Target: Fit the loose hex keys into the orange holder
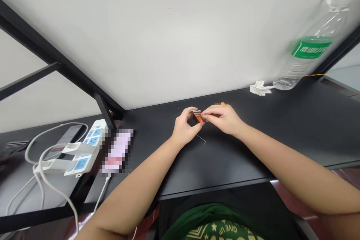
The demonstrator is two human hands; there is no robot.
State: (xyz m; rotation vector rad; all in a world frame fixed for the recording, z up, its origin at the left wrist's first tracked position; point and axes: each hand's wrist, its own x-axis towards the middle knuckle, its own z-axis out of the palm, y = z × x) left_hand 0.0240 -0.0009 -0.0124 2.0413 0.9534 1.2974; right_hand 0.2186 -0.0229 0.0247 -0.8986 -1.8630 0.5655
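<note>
My left hand (184, 129) is closed around an orange and black hex key holder (199, 119), with several grey metal keys (195, 112) standing out of its top. At the holder's right end, my right hand (225, 118) pinches with thumb and fingertips. What lies between those fingertips is too small to make out; it may be one of the keys. Below the hands, a thin L-shaped hex key (201, 140) rests on the black table. Just behind my right hand, a small orange object (222, 103) is mostly hidden.
A large plastic bottle (312, 47) with a green label stands at the back right beside crumpled tissue (260, 88). On the left lie a phone (118, 152), a white power strip (88, 146) and looping cables (42, 165). A black metal frame (78, 78) rises there.
</note>
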